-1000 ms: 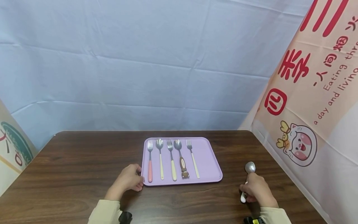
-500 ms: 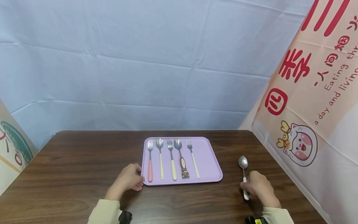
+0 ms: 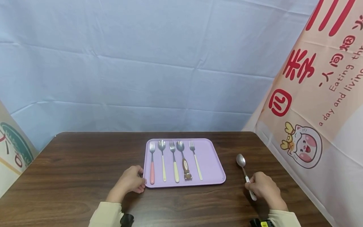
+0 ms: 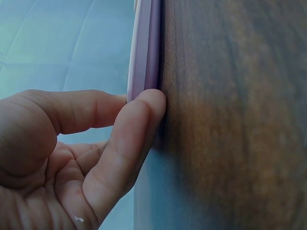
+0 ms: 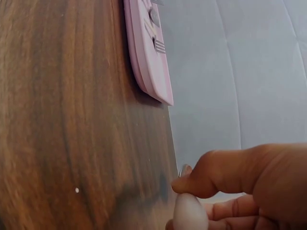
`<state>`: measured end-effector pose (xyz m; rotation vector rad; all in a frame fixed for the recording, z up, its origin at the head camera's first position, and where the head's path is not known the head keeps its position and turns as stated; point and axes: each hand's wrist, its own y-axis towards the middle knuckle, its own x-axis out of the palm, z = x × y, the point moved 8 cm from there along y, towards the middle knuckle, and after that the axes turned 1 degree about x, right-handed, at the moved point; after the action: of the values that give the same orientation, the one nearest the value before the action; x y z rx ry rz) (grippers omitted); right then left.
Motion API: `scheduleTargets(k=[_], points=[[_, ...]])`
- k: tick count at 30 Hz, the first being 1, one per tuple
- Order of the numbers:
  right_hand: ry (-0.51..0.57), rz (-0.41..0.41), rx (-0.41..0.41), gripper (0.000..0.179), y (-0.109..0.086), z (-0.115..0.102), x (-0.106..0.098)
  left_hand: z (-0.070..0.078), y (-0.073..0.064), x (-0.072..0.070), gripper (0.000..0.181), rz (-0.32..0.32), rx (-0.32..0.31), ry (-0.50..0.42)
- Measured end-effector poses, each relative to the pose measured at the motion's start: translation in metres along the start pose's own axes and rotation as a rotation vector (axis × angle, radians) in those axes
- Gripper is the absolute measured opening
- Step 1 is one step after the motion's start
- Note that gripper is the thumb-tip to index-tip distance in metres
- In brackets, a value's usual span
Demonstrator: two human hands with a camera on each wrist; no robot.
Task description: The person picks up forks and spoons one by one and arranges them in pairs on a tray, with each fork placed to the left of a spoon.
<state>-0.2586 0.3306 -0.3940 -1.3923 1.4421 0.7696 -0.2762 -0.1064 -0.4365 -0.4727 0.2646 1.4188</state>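
My right hand (image 3: pixel 263 186) pinches a metal spoon (image 3: pixel 241 160) by its white patterned handle, to the right of the tray. The bowl points away and to the left, and the rounded handle end (image 5: pixel 189 213) shows large in the right wrist view. At the near left corner of the lilac tray (image 3: pixel 211 168), my left hand (image 3: pixel 131 181) holds the rim between thumb and finger, as the left wrist view shows. On the tray lie a pink-handled fork (image 3: pixel 152 170), a slim cream-handled spoon (image 3: pixel 164 168), a yellow-handled fork (image 3: pixel 176 171), a brown bear-handled spoon (image 3: pixel 185 167) and a slim cream-handled fork (image 3: pixel 197 165).
The tray rests on a dark brown wooden table (image 3: pixel 85 164). A pale blue cloth (image 3: pixel 127 63) hangs behind the table's far edge. A printed cloth (image 3: pixel 306 104) hangs along the right side, and another printed cloth (image 3: pixel 12 151) shows at the far left.
The spoon in my right hand has turned, its bowl swinging to the left and away while the handle end shifted right. My left hand and the tray stay in place.
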Motion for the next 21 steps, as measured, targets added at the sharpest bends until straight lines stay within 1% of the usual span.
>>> scheduleTargets(k=[6, 13, 21], points=[[0.005, -0.01, -0.003, 0.015, 0.0006, 0.0011, 0.001, 0.0001, 0.0, 0.0001, 0.024, -0.001, 0.0, 0.004], [0.007, -0.001, 0.002, 0.016, 0.0014, 0.0027, 0.0021, 0.0005, 0.0002, 0.0007, 0.024, -0.004, -0.005, -0.007], [0.026, -0.014, 0.015, 0.018, 0.0019, 0.0037, 0.0051, 0.0, 0.0004, 0.0007, 0.026, -0.006, 0.005, -0.007]])
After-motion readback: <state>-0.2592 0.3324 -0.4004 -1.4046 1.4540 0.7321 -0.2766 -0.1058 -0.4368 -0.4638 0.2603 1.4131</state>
